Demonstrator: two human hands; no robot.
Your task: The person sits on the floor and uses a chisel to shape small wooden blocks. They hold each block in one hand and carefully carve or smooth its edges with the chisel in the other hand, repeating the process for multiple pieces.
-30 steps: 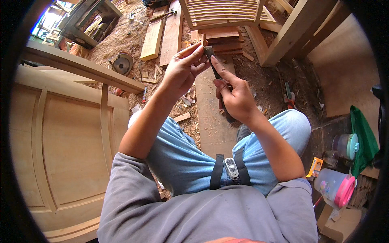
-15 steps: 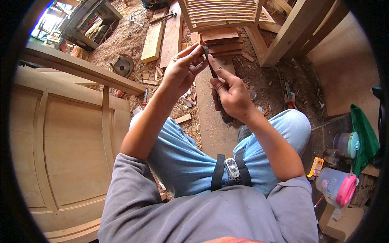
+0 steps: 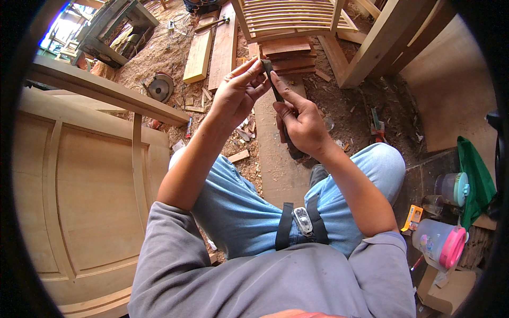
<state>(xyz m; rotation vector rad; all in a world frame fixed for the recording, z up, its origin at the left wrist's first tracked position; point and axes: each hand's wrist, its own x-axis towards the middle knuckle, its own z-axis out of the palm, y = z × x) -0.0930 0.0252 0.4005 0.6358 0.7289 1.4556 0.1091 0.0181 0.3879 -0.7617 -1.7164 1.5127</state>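
Observation:
My right hand [image 3: 306, 127] is wrapped round a long dark tool [image 3: 278, 95], its index finger stretched along it. The tool slants from its narrow upper end down to a thick dark lower end below the palm; its exact kind I cannot make out. My left hand [image 3: 239, 89] is closed in a pinch at the upper end of the tool. What the left fingertips hold there, perhaps a small pale piece, is too small to tell. Both hands are raised above a wide wooden board [image 3: 278, 169] strewn with shavings, between my knees.
Beyond the hands lie stacked short boards [image 3: 289, 55], a slatted wooden frame [image 3: 291, 21] and long planks [image 3: 222, 53] with a hammer [image 3: 212, 24]. A circular saw [image 3: 160, 87] rests among shavings. Left is a panelled door [image 3: 95, 185]; right, a pink-lidded tub [image 3: 437, 241] and thick posts [image 3: 392, 42].
Almost nothing differs. The view has shifted very slightly, and the tool's upper end has tilted a little between the hands, which keep their grip.

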